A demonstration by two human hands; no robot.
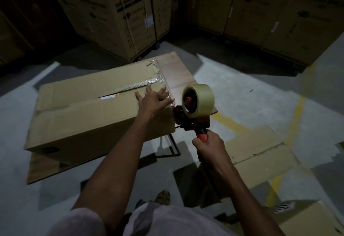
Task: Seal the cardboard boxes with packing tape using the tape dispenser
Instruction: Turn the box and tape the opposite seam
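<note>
Cardboard box (89,113) sits centre-left of frame on a low wooden table (178,72), centre seam half taped and gaping toward the left. Left hand (154,100) lies flat, fingers straight, on the flap near the right edge. Right hand (208,146) wraps the tape dispenser (193,111) handle, its head against the box's right end. Suggest: keep the flap pressed shut, anchor tape on that end, then pull along the seam, tape taut

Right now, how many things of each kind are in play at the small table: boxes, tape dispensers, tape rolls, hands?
Boxes on the table: 1, the cardboard box
Tape dispensers: 1, the tape dispenser
Tape rolls: 1, the tape roll
Hands: 2, left hand and right hand
Total: 5
</note>
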